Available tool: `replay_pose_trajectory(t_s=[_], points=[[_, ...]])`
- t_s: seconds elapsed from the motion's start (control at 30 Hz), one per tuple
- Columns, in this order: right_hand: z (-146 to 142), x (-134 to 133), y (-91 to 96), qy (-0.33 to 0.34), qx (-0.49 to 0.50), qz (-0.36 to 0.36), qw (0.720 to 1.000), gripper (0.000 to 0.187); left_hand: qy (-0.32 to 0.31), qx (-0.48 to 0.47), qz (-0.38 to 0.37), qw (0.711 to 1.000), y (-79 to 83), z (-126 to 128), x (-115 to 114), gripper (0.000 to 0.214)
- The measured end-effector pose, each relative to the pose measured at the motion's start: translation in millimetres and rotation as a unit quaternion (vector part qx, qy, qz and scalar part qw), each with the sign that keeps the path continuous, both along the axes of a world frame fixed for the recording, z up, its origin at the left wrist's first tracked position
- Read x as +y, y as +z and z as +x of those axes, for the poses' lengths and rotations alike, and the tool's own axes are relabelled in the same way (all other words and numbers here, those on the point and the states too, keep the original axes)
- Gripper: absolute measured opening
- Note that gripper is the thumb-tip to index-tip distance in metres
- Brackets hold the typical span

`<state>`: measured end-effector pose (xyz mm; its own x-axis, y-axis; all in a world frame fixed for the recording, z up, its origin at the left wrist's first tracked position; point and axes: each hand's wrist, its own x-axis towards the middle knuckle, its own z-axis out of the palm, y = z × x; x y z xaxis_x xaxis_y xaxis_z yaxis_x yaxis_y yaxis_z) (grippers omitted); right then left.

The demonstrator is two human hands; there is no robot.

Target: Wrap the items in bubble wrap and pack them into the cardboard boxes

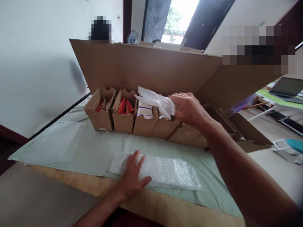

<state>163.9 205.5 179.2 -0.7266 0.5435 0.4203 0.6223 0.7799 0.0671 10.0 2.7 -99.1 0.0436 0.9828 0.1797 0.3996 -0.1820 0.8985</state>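
My left hand lies with spread fingers on the left part of a flat strip of bubble wrap, near the table's front edge. Raised over the row of cardboard bins, my right hand is closed on a thin white translucent plastic sheet, which hangs out to the left. Beneath the sheet, one cardboard bin holds white packs with purple lines. To its left, another bin contains red packets. My right hand and forearm hide parts of the bins on the right.
A leftmost bin also holds red packets. Behind the row stands a tall cardboard panel. Clear plastic lies at the left of the green cloth. A laptop sits on another table at right; two blurred-out people are beyond the panel.
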Motion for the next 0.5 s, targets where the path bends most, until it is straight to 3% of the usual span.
replay_pose_trajectory(t_s=[0.03, 0.07, 0.13, 0.17, 0.23, 0.3, 0.37, 0.43, 0.5], points=[[16, -18, 1.9, 0.045, 0.031, -0.011, 0.998, 0.018, 0.047, -0.122, -0.025, 0.991, 6.9, -1, 1, 0.082], [31, -37, 0.8, 0.088, 0.047, -0.027, 0.995, 0.018, 0.085, -0.249, -0.054, 0.963, 15.3, -3, 3, 0.083], [54, -70, -11.3, 0.152, 0.046, -0.058, 0.986, 0.02, 0.127, -0.468, -0.102, 0.868, 33.7, -10, 8, 0.086], [62, -83, -22.8, 0.17, 0.034, -0.07, 0.982, 0.022, 0.128, -0.531, -0.118, 0.83, 42.0, -15, 10, 0.085], [75, -101, -56.4, 0.185, -0.009, -0.086, 0.979, 0.025, 0.159, -0.559, -0.101, 0.808, 53.4, -23, 12, 0.077], [87, -109, -99.6, 0.193, -0.083, -0.106, 0.972, 0.028, 0.208, -0.5, -0.049, 0.839, 57.9, -28, 9, 0.069], [100, -109, -141.7, 0.199, -0.171, -0.132, 0.956, 0.039, 0.222, -0.366, 0.002, 0.904, 58.0, -25, 2, 0.062], [112, -105, -170.3, 0.19, -0.223, -0.151, 0.944, 0.055, 0.165, -0.177, 0.056, 0.969, 55.6, -16, -4, 0.054], [121, -98, -176.8, 0.173, -0.234, -0.146, 0.946, 0.068, 0.062, 0.016, 0.125, 0.99, 51.8, -3, -6, 0.046]])
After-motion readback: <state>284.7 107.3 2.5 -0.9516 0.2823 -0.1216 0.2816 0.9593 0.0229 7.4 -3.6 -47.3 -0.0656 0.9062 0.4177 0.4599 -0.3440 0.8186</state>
